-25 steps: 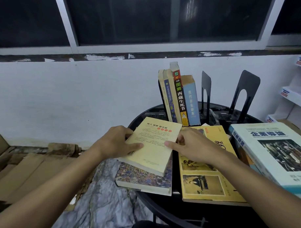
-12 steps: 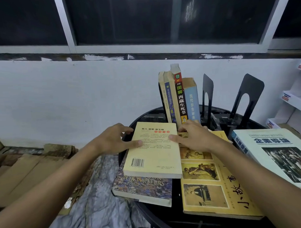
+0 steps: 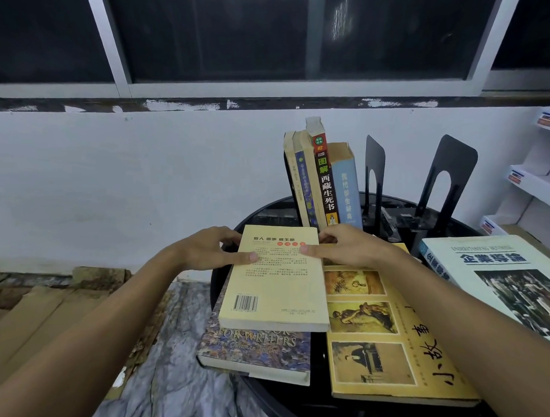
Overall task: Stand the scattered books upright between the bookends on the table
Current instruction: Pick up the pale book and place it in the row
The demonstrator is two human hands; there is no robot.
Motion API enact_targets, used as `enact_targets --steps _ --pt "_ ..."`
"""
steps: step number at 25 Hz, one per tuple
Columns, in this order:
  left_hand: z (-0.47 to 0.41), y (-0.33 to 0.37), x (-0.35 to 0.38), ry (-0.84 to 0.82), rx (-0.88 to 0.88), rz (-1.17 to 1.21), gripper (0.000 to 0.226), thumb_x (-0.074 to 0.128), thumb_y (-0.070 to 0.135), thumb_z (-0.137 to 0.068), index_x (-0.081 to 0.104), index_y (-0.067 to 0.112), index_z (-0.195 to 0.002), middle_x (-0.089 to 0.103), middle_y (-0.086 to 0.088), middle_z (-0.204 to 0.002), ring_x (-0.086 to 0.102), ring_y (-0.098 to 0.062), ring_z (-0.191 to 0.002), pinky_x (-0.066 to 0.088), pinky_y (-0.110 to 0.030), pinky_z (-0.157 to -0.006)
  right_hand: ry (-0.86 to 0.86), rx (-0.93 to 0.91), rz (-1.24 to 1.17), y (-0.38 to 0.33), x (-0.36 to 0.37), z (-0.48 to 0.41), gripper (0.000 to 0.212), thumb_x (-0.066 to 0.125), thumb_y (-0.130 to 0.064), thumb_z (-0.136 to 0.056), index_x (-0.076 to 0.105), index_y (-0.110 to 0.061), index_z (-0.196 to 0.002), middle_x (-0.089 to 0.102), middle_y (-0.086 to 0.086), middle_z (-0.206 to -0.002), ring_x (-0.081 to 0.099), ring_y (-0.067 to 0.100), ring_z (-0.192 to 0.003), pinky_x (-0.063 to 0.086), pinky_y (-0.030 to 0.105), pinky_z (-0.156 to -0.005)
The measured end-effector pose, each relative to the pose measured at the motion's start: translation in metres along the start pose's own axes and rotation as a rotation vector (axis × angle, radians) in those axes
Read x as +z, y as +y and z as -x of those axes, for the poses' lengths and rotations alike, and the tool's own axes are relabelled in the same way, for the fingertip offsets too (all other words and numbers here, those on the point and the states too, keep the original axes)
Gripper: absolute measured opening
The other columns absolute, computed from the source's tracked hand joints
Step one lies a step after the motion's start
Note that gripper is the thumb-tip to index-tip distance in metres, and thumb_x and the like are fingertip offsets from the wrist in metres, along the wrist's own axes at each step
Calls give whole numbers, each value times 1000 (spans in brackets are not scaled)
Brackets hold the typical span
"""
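Note:
A pale yellow paperback [image 3: 276, 283] lies back cover up on a patterned book [image 3: 257, 349] at the round black table's [image 3: 267, 208] front left. My left hand [image 3: 209, 249] grips its far left edge, thumb on the cover. My right hand [image 3: 346, 248] grips the far right edge the same way. Several books [image 3: 324, 178] stand upright at the back, with two black bookends [image 3: 373, 170] [image 3: 444, 177] to their right. A large yellow book [image 3: 387, 338] and a white hardcover [image 3: 513, 281] lie flat on the right.
A white wall and a dark window sit behind the table. Cardboard sheets [image 3: 37, 313] and a marbled floor [image 3: 167, 368] lie at the left. White shelving [image 3: 534, 180] stands at the far right.
The yellow paperback has turned from a slant to lie straight, barcode end toward me. Both hands have shifted to its far corners. The camera has tilted so more of the table shows.

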State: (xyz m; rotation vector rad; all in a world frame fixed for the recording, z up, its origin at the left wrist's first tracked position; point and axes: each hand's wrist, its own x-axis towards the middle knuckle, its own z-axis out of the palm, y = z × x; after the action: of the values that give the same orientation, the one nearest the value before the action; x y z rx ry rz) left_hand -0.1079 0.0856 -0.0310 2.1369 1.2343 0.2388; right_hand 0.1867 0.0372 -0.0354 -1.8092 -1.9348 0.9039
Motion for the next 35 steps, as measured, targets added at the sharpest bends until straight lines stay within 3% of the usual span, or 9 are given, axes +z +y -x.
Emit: enact_targets --steps 6,11,13,16,20,24,26,30,35 --pt "5 1 -1 124 46 16 38 76 62 -70 58 52 -102 59 30 -115 55 -1 -118 39 -32 -107 78 -44 12 0 -1 0 52 73 -67 -74 70 -28 -109 70 -15 -108 64 2 -100 53 30 -87" --pt "14 4 -4 263 110 37 52 79 63 -64 57 49 -109 59 25 -122 57 10 -111 44 -17 -88 187 -144 -55 -12 -9 15 48 78 -55 -78 65 -26 -113 67 -18 -106 61 -3 -99 45 17 -73" --pt "19 9 -6 314 149 62 51 84 56 -65 57 50 -109 60 24 -121 62 9 -103 47 -10 -79 259 -181 -39 -16 -12 17 56 79 -59 -74 62 -26 -115 65 -17 -110 60 -2 -103 45 18 -75" --pt "25 18 -11 380 175 163 54 90 38 -68 63 38 -114 63 19 -122 73 -2 -87 55 -15 -71 343 -237 -36 -23 -15 22 57 81 -55 -73 60 -25 -117 62 -16 -112 61 0 -102 50 20 -78" --pt "30 30 -17 493 231 172 56 90 30 -71 65 27 -121 62 15 -124 75 -9 -80 61 -25 -74 385 -284 -177 -36 -25 35 58 86 -41 -73 55 -26 -119 65 -14 -115 69 2 -91 60 27 -77" --pt "33 44 -18 579 326 167 58 88 27 -71 64 29 -124 62 14 -124 73 -8 -82 57 -16 -74 435 -288 -320 -48 -40 46 56 90 -22 -71 57 -13 -116 70 0 -108 76 15 -82 64 42 -74" --pt "33 52 -18 603 368 174 59 87 28 -71 63 33 -124 62 14 -123 72 -6 -83 56 -14 -77 462 -304 -339 -52 -47 54 53 91 -16 -70 58 -11 -111 70 5 -100 76 18 -80 65 40 -67" --pt "27 67 -17 616 380 181 58 87 26 -73 62 34 -125 62 13 -124 70 -4 -84 59 -22 -81 528 -339 -314 -55 -54 70 48 92 -14 -68 56 -11 -101 70 8 -93 74 22 -75 64 35 -60" --pt "7 90 -12 569 401 225 53 85 18 -78 62 34 -122 60 8 -122 69 -7 -97 61 -26 -85 639 -336 -224 -52 -63 98 47 92 -20 -70 56 -14 -101 67 1 -92 71 19 -69 63 43 -63"
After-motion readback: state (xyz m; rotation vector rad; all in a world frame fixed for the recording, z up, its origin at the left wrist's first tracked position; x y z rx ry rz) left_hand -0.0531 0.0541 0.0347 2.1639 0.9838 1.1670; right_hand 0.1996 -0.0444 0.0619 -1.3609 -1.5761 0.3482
